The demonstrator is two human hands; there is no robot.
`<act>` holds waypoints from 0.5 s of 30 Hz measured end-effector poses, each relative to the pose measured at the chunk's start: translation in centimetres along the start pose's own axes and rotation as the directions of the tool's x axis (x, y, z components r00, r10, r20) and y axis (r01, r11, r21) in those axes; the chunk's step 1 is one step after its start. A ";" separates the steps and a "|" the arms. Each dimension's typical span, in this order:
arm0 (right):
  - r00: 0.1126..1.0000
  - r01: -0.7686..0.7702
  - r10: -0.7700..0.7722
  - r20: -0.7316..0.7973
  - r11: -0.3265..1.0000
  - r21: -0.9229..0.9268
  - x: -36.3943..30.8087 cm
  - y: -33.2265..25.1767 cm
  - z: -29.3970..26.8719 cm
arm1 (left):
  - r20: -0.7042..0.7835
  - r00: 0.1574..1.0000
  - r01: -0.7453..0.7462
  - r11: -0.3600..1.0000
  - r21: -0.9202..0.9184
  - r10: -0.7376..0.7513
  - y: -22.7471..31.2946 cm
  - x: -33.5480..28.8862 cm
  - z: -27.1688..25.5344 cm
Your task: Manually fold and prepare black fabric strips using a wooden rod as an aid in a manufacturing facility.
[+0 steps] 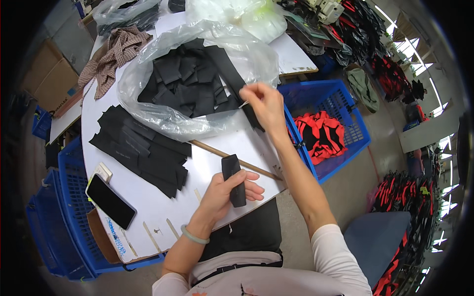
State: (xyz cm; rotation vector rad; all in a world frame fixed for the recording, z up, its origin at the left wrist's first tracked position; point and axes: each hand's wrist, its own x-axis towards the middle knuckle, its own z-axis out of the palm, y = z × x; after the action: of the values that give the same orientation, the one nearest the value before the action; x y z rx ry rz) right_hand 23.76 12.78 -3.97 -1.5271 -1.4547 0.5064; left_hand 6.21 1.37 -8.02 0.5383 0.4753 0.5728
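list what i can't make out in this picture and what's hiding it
Head view: the thin pale thing at the fingertips of the right hand is too small to identify.
Head view: the underside of the black strip in the left hand is turned away.
Head view: the bottom of the clear bag is covered by black pieces.
Head view: the pale bag is cut off by the top edge.

Cannot identify the pale sliver (243, 104) in the right hand (267, 105). Cannot see all the left hand (218, 194) behind the strip (238, 195).
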 end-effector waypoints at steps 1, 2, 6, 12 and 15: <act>0.983 0.109 -0.140 -0.119 0.965 -0.238 2.4 1.6 0.6 | -0.040 0.998 -0.046 0.999 0.026 0.047 -0.3 0.6 0.7; 0.932 0.179 -0.301 -0.202 0.866 -0.466 3.9 3.5 1.3 | -0.083 0.992 -0.093 0.994 0.059 0.098 -0.4 1.2 1.3; 0.934 0.209 -0.346 -0.085 0.724 -0.657 5.8 5.4 4.0 | -0.177 0.935 -0.285 0.948 0.139 0.307 0.1 2.8 1.0; 0.925 0.222 -0.348 -0.154 0.822 -0.524 5.8 6.3 5.9 | -0.305 0.882 -0.330 0.933 0.144 0.359 0.5 3.7 0.0; 0.962 0.153 -0.249 -0.112 0.832 -0.533 6.6 6.4 5.5 | -0.332 0.859 -0.357 0.921 0.156 0.389 0.3 4.4 0.1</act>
State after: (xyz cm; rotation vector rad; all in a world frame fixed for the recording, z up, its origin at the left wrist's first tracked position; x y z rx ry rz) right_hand 24.22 21.70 -9.89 -1.7470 -1.6694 -0.1748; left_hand 9.37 4.27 -8.96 0.6198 0.7535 1.0390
